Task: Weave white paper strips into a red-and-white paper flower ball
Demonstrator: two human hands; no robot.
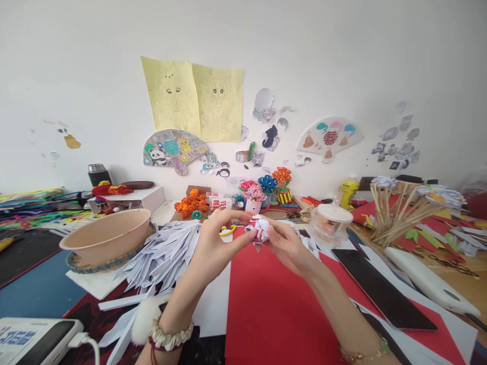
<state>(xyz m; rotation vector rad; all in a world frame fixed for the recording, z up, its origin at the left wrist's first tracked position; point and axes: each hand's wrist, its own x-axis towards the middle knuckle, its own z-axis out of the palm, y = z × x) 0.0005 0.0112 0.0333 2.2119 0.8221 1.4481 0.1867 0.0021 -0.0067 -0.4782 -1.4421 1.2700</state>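
Between my two hands is a small red-and-white folded paper ball [259, 229], raised above a red paper sheet [281, 299]. My left hand [220, 235] pinches it from the left, with thumb and forefinger on its side and top. From the right, my right hand [287, 243] grips it with thumb and fingers; part of those fingers is hidden behind the ball. To the left of my left hand lies a heap of folded white paper strips [162, 253].
A beige basin [106, 238] stands at left, a white power bank [38, 339] in front. At right are a dark phone [384, 289], a long white device [431, 279], wooden sticks [399, 213] and a lidded plastic cup [332, 223]. Pipe-cleaner flowers [268, 188] line the back.
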